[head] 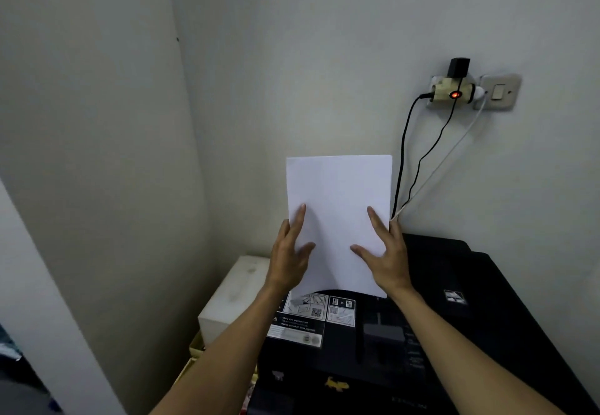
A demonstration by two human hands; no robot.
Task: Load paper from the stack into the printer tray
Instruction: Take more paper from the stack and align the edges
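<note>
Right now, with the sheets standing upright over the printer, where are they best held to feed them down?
By the two long side edges, low down, one hand from each side. The paper stands upright with its bottom edge over the black printer, so side holds keep that edge free. The left hand and right hand already sit there, fingers flat on the face.

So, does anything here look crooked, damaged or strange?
Nothing is damaged. The paper, held upright between the left hand and the right hand above the printer, sits nearly straight. Only the wall socket adapter looks crowded with plugs.
</note>
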